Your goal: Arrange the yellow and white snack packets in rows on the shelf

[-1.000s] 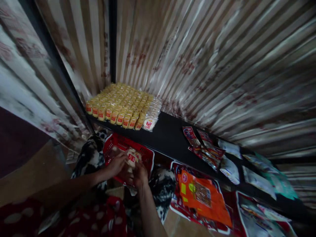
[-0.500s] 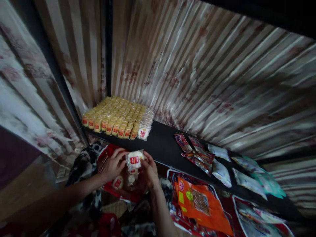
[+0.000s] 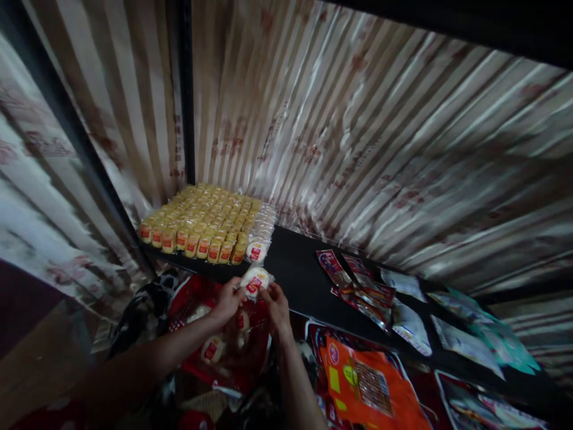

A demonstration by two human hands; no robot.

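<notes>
My left hand (image 3: pixel 229 301) and my right hand (image 3: pixel 276 304) together grip a small clear packet with a pale cake and a red label (image 3: pixel 254 279), held at the front edge of the black shelf (image 3: pixel 299 272). Just beyond it stands a row of the same clear packets (image 3: pixel 262 230), beside a tight block of yellow packets with red labels (image 3: pixel 199 224) in the shelf's left corner. Below my hands sits a red basket (image 3: pixel 215 340) with a few more cake packets (image 3: pixel 210 349) in it.
Red snack sachets (image 3: pixel 358 283) and white and teal packets (image 3: pixel 465 334) lie flat along the shelf to the right. An orange bag (image 3: pixel 367 391) rests on red packaging below the shelf. Corrugated striped sheeting (image 3: pixel 380 137) walls the back and left.
Both hands rose from the red basket, lifting one cake packet up to the shelf's front edge near the row of clear packets. The view tilted upward.
</notes>
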